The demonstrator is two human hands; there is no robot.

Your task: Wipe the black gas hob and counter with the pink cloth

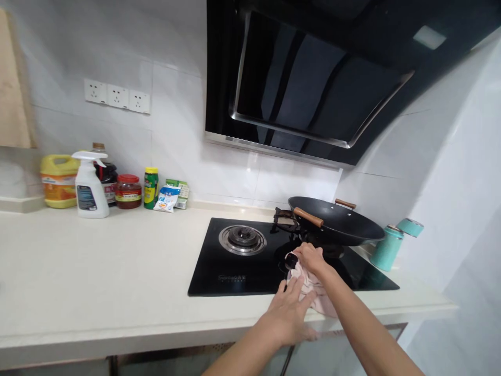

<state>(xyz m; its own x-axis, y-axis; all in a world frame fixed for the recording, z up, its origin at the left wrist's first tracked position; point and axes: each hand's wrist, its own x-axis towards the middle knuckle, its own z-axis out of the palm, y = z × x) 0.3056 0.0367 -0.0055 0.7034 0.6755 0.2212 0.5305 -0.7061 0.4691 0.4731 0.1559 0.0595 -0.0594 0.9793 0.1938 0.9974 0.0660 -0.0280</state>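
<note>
A: What is at the left?
B: A white spray bottle [92, 194] stands on the tabletop [117, 271], well apart from the hands. Next, on the black stove [230, 266], comes the bare left burner [243, 237].
A: And the left hand?
B: The left hand [287, 316] has its fingers spread, not clenched, resting on the near left part of the pink cloth [323, 304]. I'd press lightly there so the fabric doesn't bunch.
A: Where does the cloth lie?
B: Bunched beside the dark knob [290, 260], on its right, and running over the stove's near edge onto the tabletop. Short strokes round the knob's base seem best, without turning it.
A: The right hand?
B: The right hand [311, 257] has bent fingers grasping the cloth, just right of the knob. A fold pushed in with one fingertip should reach tight spots.
A: Anything farther right?
B: The wok [344, 224], its wooden handle [308, 216] near that hand on the far side; low strokes would avoid bumping it. The teal canister [387, 249] seems out of the way.
</note>
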